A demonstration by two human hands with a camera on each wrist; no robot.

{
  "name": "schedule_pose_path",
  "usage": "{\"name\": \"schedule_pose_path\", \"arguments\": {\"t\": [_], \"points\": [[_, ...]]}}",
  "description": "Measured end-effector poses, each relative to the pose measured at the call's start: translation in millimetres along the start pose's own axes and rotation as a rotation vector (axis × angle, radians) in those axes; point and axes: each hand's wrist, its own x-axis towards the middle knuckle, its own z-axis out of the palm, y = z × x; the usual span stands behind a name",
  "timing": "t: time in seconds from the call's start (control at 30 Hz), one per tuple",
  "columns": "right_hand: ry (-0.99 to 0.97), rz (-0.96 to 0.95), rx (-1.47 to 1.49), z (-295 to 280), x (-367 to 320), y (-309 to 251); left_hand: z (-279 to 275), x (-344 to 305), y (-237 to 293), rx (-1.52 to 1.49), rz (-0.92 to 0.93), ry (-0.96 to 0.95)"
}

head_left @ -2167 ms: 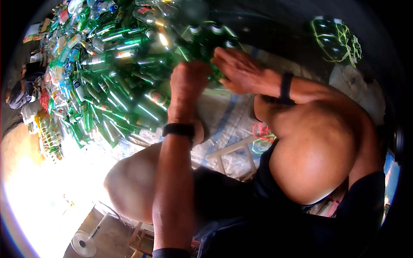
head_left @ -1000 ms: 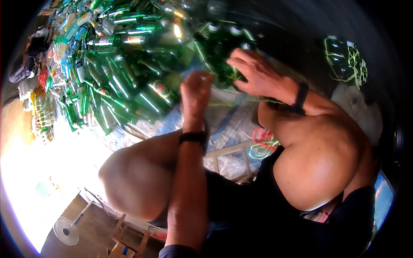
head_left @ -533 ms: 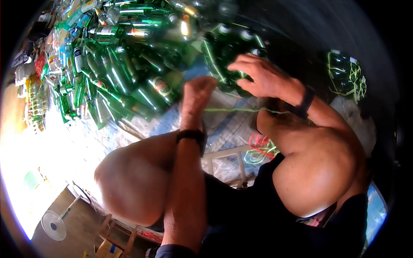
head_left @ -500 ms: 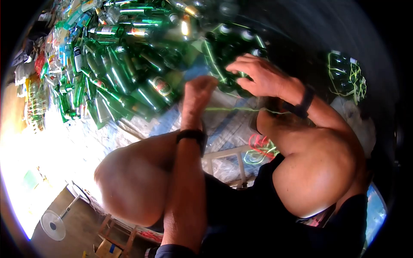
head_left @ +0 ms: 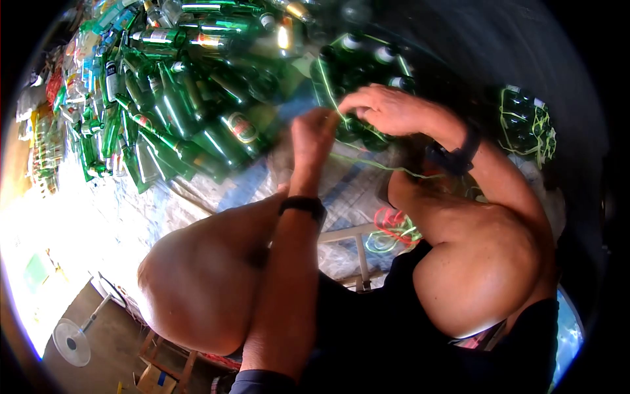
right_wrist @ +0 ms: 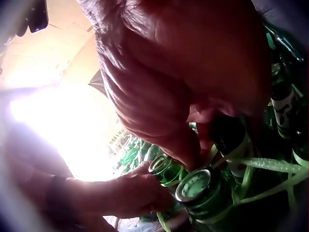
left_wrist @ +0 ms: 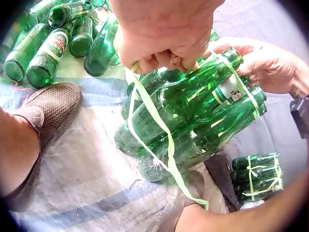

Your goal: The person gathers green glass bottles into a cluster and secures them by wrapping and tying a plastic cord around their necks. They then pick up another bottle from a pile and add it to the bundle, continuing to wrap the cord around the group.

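A bundle of green glass bottles (left_wrist: 188, 111) stands tilted between the feet, with light-green plastic strap (left_wrist: 161, 121) looped round its necks. My left hand (head_left: 312, 141) grips the strap in curled fingers right over the bundle. One tail of strap hangs down from that fist across the bottles. From the far side, my right hand (head_left: 397, 110) reaches over the bottle necks, its fingertips close by the left hand. In the right wrist view, its fingers (right_wrist: 205, 140) dip among the open bottle mouths (right_wrist: 193, 186) beside the strap; I cannot tell whether they pinch it.
A large heap of loose bottles (head_left: 177, 98) lies to the left. Another strapped bottle bundle (head_left: 525, 121) rests at the right. Red and green strap coils (head_left: 394, 231) lie by a pale frame (head_left: 361, 253) on the sheeting (head_left: 177, 203). A fan (head_left: 71, 343) stands lower left.
My right hand has gone from spread over the bottle necks to bent fingers beside the left hand. The left fist has moved closer to it. The strap tail sags, after running straighter.
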Motion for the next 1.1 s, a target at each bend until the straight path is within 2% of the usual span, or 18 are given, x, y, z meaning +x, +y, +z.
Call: {"name": "schedule_pose_path", "arguments": {"t": [0.13, 0.2, 0.33, 0.4, 0.6, 0.67, 0.8, 0.87, 1.03, 1.1], "points": [[-0.070, 0.053, 0.002, -3, 6, -5, 4, 3, 0, 0.056, 0.022, 0.050], [-0.093, 0.125, -0.091, -4, 5, -13, 6, 4, -1, 0.082, 0.023, 0.056], [-0.054, 0.055, -0.270, -1, 1, -18, 11, 3, -7, 0.069, 0.033, 0.117], [0.115, -0.107, -0.353, 6, -3, -10, 12, 1, -8, 0.053, 0.031, 0.126], [0.339, -0.279, -0.533, 10, -11, -6, 9, 4, -10, -0.071, 0.011, 0.022], [0.356, -0.289, -0.545, 7, -12, -7, 6, 3, -4, -0.229, -0.097, -0.045], [0.437, -0.302, -0.601, -1, -15, -10, 6, 5, -4, -0.205, -0.049, -0.025], [0.449, -0.286, -0.591, -7, -20, -15, 3, 6, 4, -0.169, -0.105, -0.113], [0.504, -0.232, -0.553, -11, -32, -14, -3, 7, 22, -0.135, -0.143, -0.164], [0.494, -0.190, -0.436, -10, -36, -13, -2, 7, 21, -0.154, -0.154, -0.189]]}}
